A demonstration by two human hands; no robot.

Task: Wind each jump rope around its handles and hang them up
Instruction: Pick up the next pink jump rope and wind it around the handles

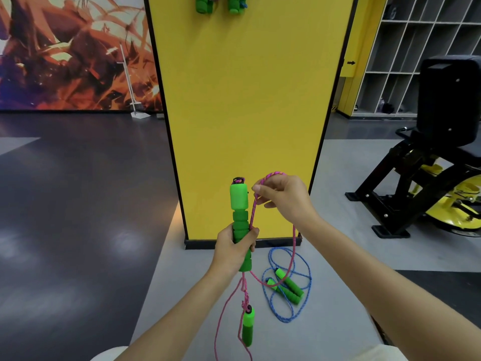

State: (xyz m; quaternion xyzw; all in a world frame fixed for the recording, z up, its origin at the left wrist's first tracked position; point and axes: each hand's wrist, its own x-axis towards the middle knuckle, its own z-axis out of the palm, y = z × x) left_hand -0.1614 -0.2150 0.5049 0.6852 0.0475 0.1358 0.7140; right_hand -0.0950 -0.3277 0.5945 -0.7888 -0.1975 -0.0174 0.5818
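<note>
My left hand (233,247) grips a green foam handle (239,204) upright in front of the yellow panel. My right hand (282,198) pinches the pink rope (253,209) in a loop just right of the handle's top. The rope runs down past my left thumb and below. The pink rope's second green handle (247,328) dangles under my left hand. A blue rope (289,306) with two green handles (287,286) lies loose on the grey floor. Two wound ropes with green handles (220,3) hang at the panel's top.
The yellow panel (247,100) stands straight ahead on a black base. A black and yellow exercise machine (426,178) sits at the right. Grey cubby shelves (416,48) fill the far right wall. A white stand (135,105) is at the back left.
</note>
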